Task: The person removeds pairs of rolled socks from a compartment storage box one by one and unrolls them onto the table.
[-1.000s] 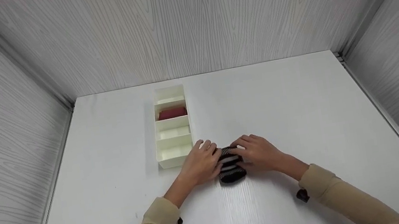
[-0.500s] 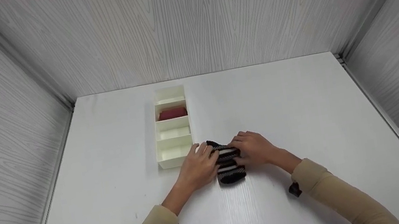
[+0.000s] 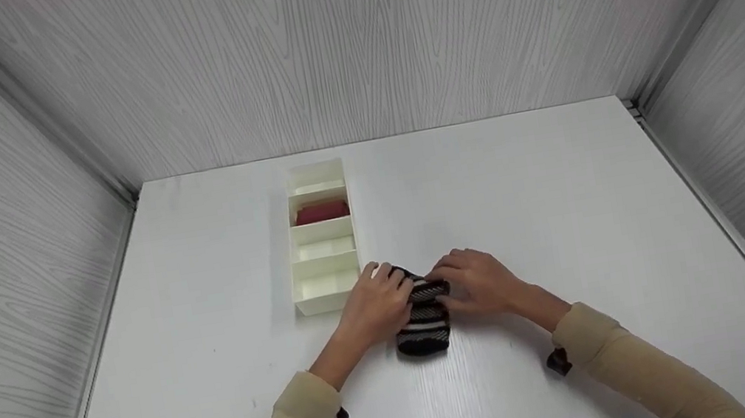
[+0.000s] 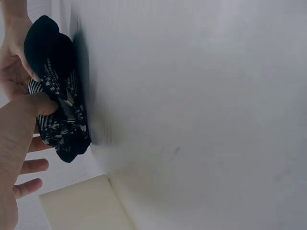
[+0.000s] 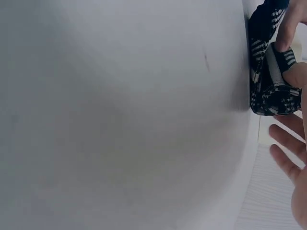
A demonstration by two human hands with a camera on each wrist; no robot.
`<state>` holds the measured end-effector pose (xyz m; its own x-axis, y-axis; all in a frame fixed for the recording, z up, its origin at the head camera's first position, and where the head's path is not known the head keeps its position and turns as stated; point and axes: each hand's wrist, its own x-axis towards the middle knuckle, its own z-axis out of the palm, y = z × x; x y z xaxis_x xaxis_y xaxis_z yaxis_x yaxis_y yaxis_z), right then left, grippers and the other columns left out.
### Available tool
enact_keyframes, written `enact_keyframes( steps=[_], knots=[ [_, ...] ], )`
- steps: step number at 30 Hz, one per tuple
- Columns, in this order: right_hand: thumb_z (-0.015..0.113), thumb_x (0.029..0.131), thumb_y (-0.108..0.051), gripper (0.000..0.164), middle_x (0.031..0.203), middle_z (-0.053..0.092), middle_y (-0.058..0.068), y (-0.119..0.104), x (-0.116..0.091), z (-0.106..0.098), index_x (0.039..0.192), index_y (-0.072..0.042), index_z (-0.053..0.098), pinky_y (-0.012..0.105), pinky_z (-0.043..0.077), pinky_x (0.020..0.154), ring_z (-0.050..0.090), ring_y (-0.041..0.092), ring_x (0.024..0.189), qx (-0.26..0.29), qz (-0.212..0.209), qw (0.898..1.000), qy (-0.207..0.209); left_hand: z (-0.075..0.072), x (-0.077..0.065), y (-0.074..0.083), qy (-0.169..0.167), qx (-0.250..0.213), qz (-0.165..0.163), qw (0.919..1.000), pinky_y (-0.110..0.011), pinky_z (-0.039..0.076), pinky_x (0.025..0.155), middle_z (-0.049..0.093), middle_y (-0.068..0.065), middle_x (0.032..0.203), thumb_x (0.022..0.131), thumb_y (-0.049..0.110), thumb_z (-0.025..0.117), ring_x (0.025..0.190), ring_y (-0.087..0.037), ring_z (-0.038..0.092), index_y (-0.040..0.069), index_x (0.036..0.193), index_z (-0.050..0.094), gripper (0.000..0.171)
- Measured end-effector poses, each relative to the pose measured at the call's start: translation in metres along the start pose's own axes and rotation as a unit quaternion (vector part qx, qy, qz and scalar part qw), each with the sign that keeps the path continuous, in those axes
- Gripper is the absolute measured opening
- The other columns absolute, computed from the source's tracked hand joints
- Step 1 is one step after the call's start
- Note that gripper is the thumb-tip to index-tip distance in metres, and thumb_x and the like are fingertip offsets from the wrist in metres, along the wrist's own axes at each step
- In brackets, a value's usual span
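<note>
A black sock (image 3: pixel 425 339) with grey and white stripes lies folded over itself on the white table, between the two hands. The left hand (image 3: pixel 374 306) pinches its left side, with the thumb pressed on the knit in the left wrist view, where the sock (image 4: pixel 64 108) looks bunched. From the other side the right hand (image 3: pixel 478 283) grips the folded part by thumb and index finger, its other fingers spread off it. In the right wrist view a rolled end of the sock (image 5: pixel 276 101) sits under the right thumb.
A cream divided box (image 3: pixel 331 304) stands just left of the left hand, its long side running away from me. One of its far compartments holds a folded dark red cloth (image 3: pixel 322 212). Grey wood-grain walls (image 3: pixel 347 48) enclose the table at the back and sides.
The sock's near end has shifted slightly left and toward me, and its folds have changed between the fingers. Both hands stay on it with small shifts. The box has not moved.
</note>
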<state>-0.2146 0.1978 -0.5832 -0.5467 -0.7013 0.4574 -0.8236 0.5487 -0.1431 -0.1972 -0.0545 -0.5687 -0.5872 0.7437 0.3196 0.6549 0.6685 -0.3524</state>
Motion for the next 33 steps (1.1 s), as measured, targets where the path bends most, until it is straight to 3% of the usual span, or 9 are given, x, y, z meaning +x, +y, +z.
enact_keyframes(
  steps=[5, 10, 16, 22, 27, 33],
  knots=[
    [0.088, 0.081, -0.018, 0.029, 0.103, 0.076, 0.002, 0.001, -0.001, -0.002, 0.108, -0.014, 0.077, 0.033, 0.059, 0.075, 0.07, 0.019, 0.091, -0.04, -0.065, 0.995, 0.069, 0.001, 0.01, -0.007, -0.046, -0.012, -0.006, 0.9989, -0.041, 0.055, 0.096, 0.075, -0.002, 0.111, 0.098, 0.041, 0.064, 0.108, -0.025, 0.068, 0.015, 0.113, 0.074, 0.032],
    [0.09, 0.08, -0.021, 0.03, 0.104, 0.075, 0.002, -0.001, -0.002, -0.004, 0.108, -0.015, 0.078, 0.033, 0.059, 0.073, 0.071, 0.019, 0.092, -0.08, -0.083, 0.992, 0.056, 0.003, 0.017, -0.013, -0.061, -0.026, -0.017, 0.9976, -0.042, 0.054, 0.092, 0.074, -0.004, 0.112, 0.099, 0.042, 0.063, 0.108, -0.025, 0.065, 0.015, 0.115, 0.074, 0.034],
    [0.09, 0.081, -0.028, 0.038, 0.11, 0.073, 0.001, 0.0, -0.002, 0.0, 0.115, -0.017, 0.078, 0.034, 0.059, 0.076, 0.069, 0.02, 0.099, -0.146, -0.05, 0.988, 0.007, 0.009, 0.019, -0.015, -0.038, -0.032, -0.019, 0.9986, -0.042, 0.054, 0.094, 0.074, -0.004, 0.113, 0.1, 0.038, 0.063, 0.11, -0.026, 0.067, 0.014, 0.118, 0.072, 0.031],
    [0.089, 0.085, -0.031, 0.042, 0.113, 0.073, 0.001, 0.002, 0.005, 0.004, 0.121, -0.016, 0.075, 0.035, 0.059, 0.079, 0.068, 0.02, 0.103, -0.173, -0.006, 0.984, -0.027, 0.008, 0.01, -0.015, -0.003, -0.016, -0.03, 0.9994, -0.041, 0.055, 0.095, 0.073, -0.004, 0.114, 0.099, 0.04, 0.068, 0.11, -0.025, 0.067, 0.015, 0.118, 0.072, 0.032],
    [0.085, 0.087, -0.039, 0.048, 0.113, 0.075, 0.002, 0.007, 0.013, 0.007, 0.127, -0.014, 0.073, 0.037, 0.06, 0.082, 0.069, 0.022, 0.106, -0.158, 0.027, 0.986, -0.051, 0.007, -0.002, -0.014, 0.025, -0.018, -0.043, 0.9986, -0.04, 0.054, 0.093, 0.073, -0.005, 0.111, 0.093, 0.043, 0.074, 0.107, -0.025, 0.066, 0.015, 0.116, 0.073, 0.036],
    [0.08, 0.092, -0.032, 0.036, 0.111, 0.078, 0.002, 0.013, 0.019, 0.008, 0.123, -0.014, 0.075, 0.039, 0.06, 0.088, 0.069, 0.022, 0.103, -0.09, 0.072, 0.988, -0.099, 0.006, -0.007, -0.015, 0.039, -0.015, -0.045, 0.9981, -0.04, 0.055, 0.093, 0.073, -0.005, 0.109, 0.091, 0.041, 0.077, 0.106, -0.025, 0.067, 0.016, 0.116, 0.073, 0.036]
  ],
)
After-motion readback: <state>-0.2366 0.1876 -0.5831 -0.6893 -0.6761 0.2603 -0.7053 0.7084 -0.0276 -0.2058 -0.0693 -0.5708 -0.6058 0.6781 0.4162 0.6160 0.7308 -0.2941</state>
